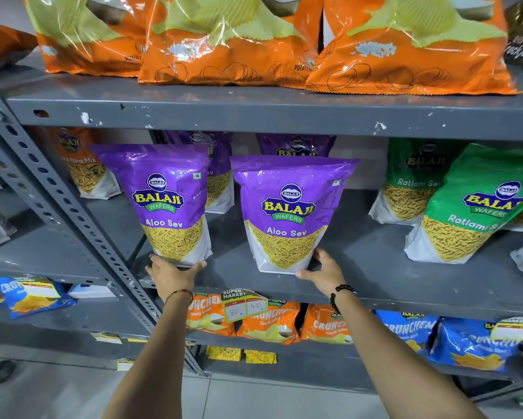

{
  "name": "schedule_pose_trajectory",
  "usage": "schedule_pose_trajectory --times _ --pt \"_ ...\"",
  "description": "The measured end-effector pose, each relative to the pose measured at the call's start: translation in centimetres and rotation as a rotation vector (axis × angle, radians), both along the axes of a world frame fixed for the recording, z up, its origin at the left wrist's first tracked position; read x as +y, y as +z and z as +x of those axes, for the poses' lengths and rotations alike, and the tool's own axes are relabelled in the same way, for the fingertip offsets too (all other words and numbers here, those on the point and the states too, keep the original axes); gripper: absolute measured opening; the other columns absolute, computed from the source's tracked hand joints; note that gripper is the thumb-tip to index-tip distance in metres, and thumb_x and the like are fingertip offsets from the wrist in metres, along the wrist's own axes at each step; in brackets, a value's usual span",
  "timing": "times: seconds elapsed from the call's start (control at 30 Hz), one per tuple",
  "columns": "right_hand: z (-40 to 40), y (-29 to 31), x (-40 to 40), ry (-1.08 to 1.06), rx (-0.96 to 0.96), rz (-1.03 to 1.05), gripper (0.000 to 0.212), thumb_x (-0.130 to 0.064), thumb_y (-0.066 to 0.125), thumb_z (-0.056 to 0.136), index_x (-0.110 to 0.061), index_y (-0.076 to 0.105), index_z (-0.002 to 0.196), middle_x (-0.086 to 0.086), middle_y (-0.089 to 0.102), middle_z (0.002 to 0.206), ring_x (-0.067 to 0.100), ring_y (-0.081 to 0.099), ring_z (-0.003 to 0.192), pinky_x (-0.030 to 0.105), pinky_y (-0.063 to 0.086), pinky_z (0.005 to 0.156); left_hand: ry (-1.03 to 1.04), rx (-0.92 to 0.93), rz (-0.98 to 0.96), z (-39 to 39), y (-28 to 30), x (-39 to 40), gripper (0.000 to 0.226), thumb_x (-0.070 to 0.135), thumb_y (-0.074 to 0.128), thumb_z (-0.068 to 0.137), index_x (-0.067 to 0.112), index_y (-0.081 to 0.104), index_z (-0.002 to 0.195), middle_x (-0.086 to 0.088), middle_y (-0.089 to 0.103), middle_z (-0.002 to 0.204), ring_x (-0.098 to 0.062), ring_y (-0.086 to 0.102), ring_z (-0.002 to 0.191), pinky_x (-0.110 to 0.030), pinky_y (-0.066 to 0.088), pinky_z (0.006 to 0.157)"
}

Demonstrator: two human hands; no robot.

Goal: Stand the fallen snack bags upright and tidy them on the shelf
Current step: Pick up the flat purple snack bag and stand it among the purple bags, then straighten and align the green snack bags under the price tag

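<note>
Middle grey metal shelf (375,261), left to right. Landmark: the left glossy purple Aloo Sev pouch (169,204).

1. Landmark pouch: upright at the shelf's front edge. Our left hand (172,275) cups its base, grip spread around the bottom corners.
2. Second purple Aloo Sev pouch (289,213), just right of the landmark: upright, our right hand (323,270) touching its lower right corner, grip spread.
3. Green Ratlami Sev pouch (471,207), far right of the landmark: leaning left.

Judgement: purple pair stood; squaring them and the green row remain.
</note>
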State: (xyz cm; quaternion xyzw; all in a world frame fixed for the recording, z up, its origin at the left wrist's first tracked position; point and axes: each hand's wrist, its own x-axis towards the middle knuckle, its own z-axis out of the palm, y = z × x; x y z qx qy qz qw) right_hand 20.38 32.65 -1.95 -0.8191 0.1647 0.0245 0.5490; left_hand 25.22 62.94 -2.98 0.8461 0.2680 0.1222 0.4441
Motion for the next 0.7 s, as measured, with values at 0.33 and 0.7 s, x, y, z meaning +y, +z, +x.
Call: schedule_pose_trajectory --times 0.33,0.7 --pt "-4.3 -1.2 -1.3 0.016 0.006 -0.368 0.096 -0.03 0.072 0.077 -0.017 0.011 0.149 0.009 0.016 0.159 0.026 0.013 0.147 0.042 0.024 0.117 -0.071 0.011 0.108 -5.0 -1.3 -3.6 0.12 0.042 0.082 0.061 -0.005 0.009 0.144 -0.023 0.018 0.154 -0.035 0.012 0.144 -0.049 0.022 0.117" --pt "-10.9 -0.4 -12.0 -0.374 -0.064 -0.332 0.072 -0.012 0.06 0.086 -0.003 0.021 0.146 0.019 0.023 0.155 0.028 0.014 0.147 0.037 0.019 0.117 -0.581 -0.009 0.426 -11.1 -1.6 -19.5 0.075 0.044 0.064 0.08 -0.002 0.039 0.134 -0.02 0.042 0.143 -0.034 0.028 0.14 -0.043 0.017 0.117"
